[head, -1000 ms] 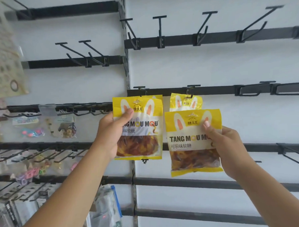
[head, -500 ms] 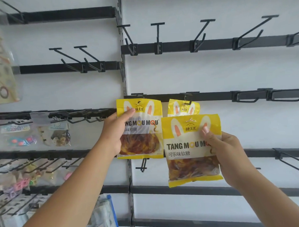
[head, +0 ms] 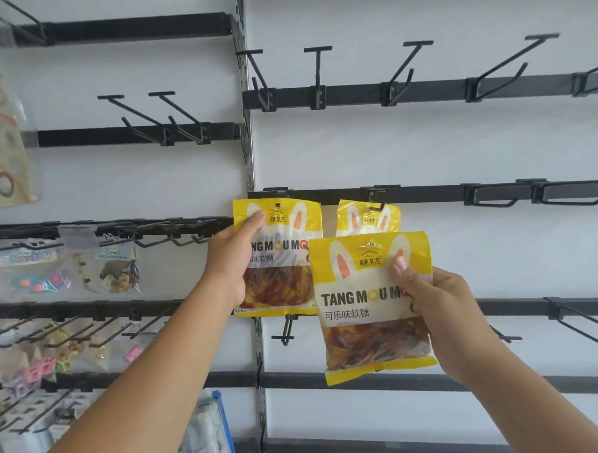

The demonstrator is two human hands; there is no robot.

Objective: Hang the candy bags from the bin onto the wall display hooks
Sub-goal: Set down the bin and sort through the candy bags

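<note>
At the far left of the wall, small trinket packs point(head: 107, 269) hang from crowded hooks, clear of the work. Next comes the left hand point(head: 232, 263), closed on the left edge of a yellow candy bag point(head: 285, 257), thumb on its front near the top, fingers hidden behind. The bag's top edge sits right at the black rail point(head: 426, 193), close under a hook point(head: 275, 192); whether its hang hole has caught that hook cannot be told from here. To its right, a third candy bag point(head: 367, 218) already hangs from its hook point(head: 377, 205), mostly covered by what is in front. Furthest right, the right hand point(head: 434, 306) grips the right side of another candy bag point(head: 371, 305), thumb pressed on the front, held lower and off the wall. The bin is out of view.

To finish the left bag well, it seems best to keep it flat and upright, line the hang hole with the hook tip, push it straight back onto the prong, and let go only once it hangs on its own. The right-hand bag should stay clear of the hanging one meanwhile, then go to a free hook point(head: 488, 197) along the rail.
</note>
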